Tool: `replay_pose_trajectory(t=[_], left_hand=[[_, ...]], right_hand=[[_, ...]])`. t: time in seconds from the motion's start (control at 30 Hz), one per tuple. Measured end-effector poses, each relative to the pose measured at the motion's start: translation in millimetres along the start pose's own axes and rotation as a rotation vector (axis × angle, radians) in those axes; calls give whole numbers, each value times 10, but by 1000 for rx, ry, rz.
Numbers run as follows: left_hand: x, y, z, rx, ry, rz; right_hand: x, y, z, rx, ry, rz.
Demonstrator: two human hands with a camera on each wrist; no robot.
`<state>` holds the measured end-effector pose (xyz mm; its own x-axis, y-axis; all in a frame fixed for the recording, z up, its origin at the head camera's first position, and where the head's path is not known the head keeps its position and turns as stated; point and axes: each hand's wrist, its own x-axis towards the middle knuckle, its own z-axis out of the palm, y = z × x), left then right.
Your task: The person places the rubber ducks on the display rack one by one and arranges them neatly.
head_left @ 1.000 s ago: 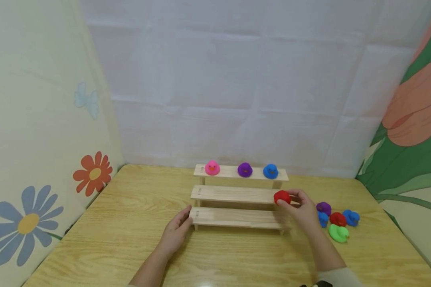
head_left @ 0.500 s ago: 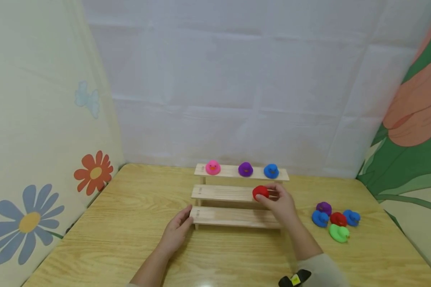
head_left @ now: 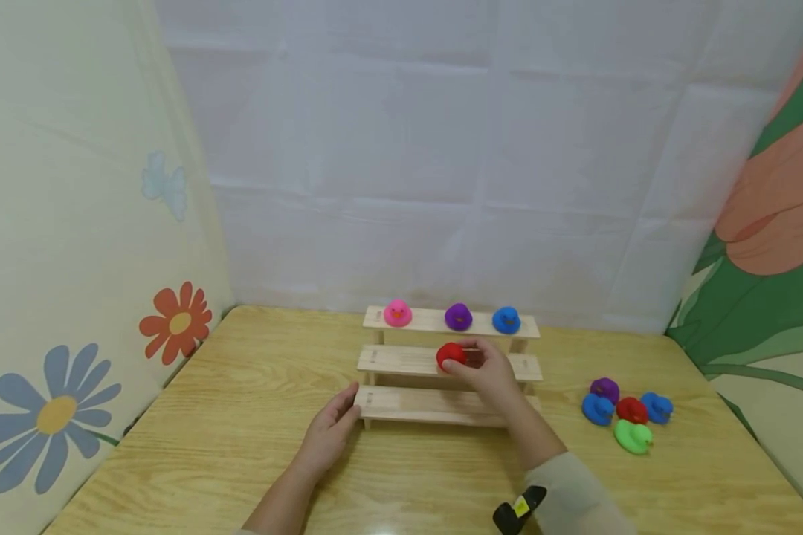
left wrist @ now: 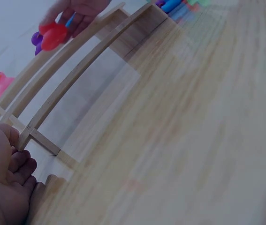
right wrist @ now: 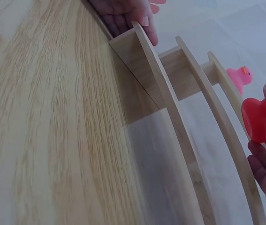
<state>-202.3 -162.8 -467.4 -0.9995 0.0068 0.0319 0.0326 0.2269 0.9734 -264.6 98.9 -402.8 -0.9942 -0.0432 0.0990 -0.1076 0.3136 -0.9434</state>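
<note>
My right hand (head_left: 490, 374) pinches a red rubber duck (head_left: 450, 357) between thumb and fingers, over the middle step of a three-tier wooden stand (head_left: 415, 402). In the right wrist view the duck (right wrist: 257, 119) is tilted, its flat base showing, apart from the step's edge. My left hand (head_left: 328, 429) grips the left end of the lowest step; in the left wrist view its curled fingers (left wrist: 22, 165) sit at the board's tip. Along the top step stand a pink duck (head_left: 398, 313), a purple duck (head_left: 458, 316) and a blue duck (head_left: 506, 320).
Right of the stand, a loose group of ducks lies on the wood-grain table (head_left: 696, 475): a purple one (head_left: 605, 389), two blue, a red one (head_left: 632, 410) and a green one (head_left: 633, 437). A white cloth (head_left: 401, 186) hangs behind, with flower-patterned panels at both sides.
My right hand has carried the red duck leftward along the middle step, from its right end to around its centre. The left hand has stayed at the stand's left end.
</note>
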Motion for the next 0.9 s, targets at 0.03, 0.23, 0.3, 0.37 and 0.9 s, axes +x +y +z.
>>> replay_pose_trajectory(t=[0.03,0.23,0.3,0.37,0.9], left_hand=[[1,0,-1,2,1,2],[4,-9,-11,5,-5,0],[4,-14,-13,5,-6,0],[2,-18,-15,6,-7,0],[10,-27,-12,22,5,7]], right_hand=[[10,-10,28,0,-6,-3],[57,-96,203,26,-58,-53],[69,-121,262,33,-80,-61],[81,-146,315,38,-96,-68],[163,-265,640,-17,-157,-49]])
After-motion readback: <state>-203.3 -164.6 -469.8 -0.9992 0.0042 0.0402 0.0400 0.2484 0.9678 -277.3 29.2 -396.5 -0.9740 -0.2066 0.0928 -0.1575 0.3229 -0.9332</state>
